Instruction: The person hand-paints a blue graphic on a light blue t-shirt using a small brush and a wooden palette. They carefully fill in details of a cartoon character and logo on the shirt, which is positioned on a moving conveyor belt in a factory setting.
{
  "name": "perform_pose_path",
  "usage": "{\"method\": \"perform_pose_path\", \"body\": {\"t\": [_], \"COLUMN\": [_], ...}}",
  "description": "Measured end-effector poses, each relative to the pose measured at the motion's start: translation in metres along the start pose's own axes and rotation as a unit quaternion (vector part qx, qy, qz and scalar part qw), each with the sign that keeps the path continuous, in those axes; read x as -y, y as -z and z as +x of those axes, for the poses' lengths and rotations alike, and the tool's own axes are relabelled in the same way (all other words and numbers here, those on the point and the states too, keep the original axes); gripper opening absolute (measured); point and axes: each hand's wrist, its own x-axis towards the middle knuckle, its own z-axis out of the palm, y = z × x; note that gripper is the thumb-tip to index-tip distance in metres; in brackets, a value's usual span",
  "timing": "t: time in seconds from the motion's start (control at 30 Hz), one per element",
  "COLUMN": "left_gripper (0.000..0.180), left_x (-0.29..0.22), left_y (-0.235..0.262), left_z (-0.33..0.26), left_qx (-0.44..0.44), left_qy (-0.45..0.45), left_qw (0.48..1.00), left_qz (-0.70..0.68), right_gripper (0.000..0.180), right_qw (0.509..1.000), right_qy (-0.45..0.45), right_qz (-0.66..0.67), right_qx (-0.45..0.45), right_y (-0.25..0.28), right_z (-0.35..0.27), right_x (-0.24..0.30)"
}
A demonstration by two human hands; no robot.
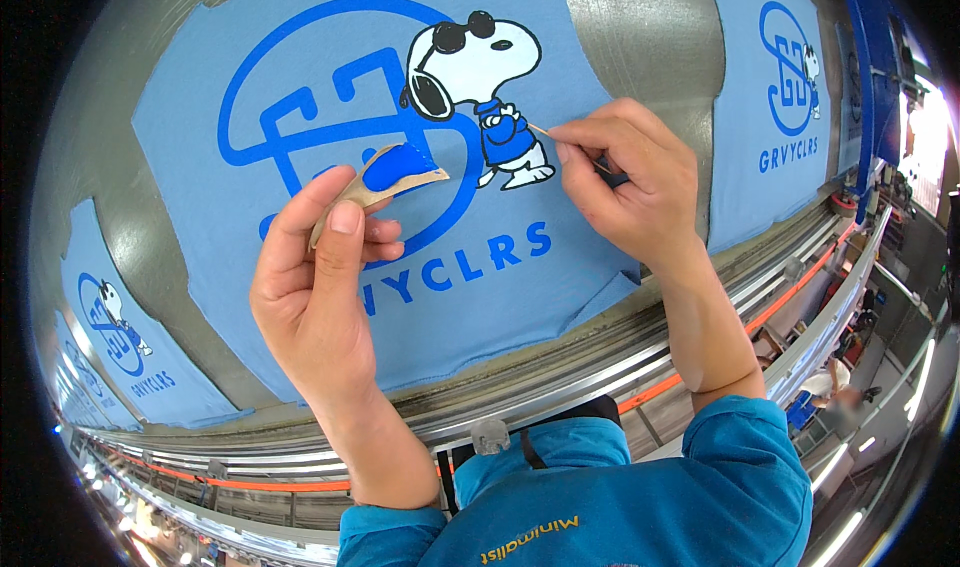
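A light blue fabric panel (200, 117) lies flat, printed with a blue looped emblem, lettering and a white cartoon dog (500, 62) in sunglasses and a blue top. Over the emblem, my left hand (320, 277) pinches a folded piece of brown cardboard (350, 217) bearing a thick blob of blue paint (397, 167). Between the thumb and fingers of my right hand (635, 172) is a thin wooden stick (540, 130). Its tip is at the dog's blue top, but whether it touches the cloth I cannot tell. Something small and dark shows under my right fingers.
Matching printed panels (770, 97) lie to the right and at the far left on the long grey table (650, 37). Metal rails with an orange strip (650, 394) run along its near edge, close to my body. A blue machine frame (873, 67) stands at the right.
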Motion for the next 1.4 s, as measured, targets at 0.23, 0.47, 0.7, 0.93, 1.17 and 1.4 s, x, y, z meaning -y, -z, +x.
{"method": "perform_pose_path", "body": {"t": [0.23,0.47,0.7,0.93,1.17,1.4], "left_gripper": [0.029,0.028,0.028,0.028,0.028,0.025], "left_x": [0.0000,0.0005,0.0016,0.0011,0.0020,0.0011], "left_y": [0.0026,0.0030,0.0036,0.0026,0.0027,-0.0017], "left_z": [-0.0008,-0.0016,-0.0010,-0.0016,-0.0014,-0.0011], "left_qx": [0.013,0.018,0.021,0.018,0.027,0.008], "left_qy": [0.011,0.007,0.005,0.006,0.002,0.003], "left_qw": [1.000,1.000,1.000,1.000,0.999,1.000], "left_qz": [0.013,0.019,0.020,0.023,0.025,0.011], "right_gripper": [0.016,0.017,0.017,0.016,0.016,0.016], "right_qw": [1.000,1.000,1.000,1.000,1.000,1.000], "right_qy": [0.001,-0.004,-0.006,-0.013,-0.014,-0.015], "right_qz": [0.000,-0.013,-0.006,-0.008,-0.009,-0.010], "right_qx": [0.000,0.001,0.003,0.006,0.007,0.006], "right_y": [-0.0007,0.0001,0.0003,0.0003,0.0011,0.0008], "right_z": [0.0004,0.0028,0.0026,0.0023,0.0032,0.0034], "right_x": [-0.0005,0.0020,0.0017,0.0024,0.0026,0.0026]}}
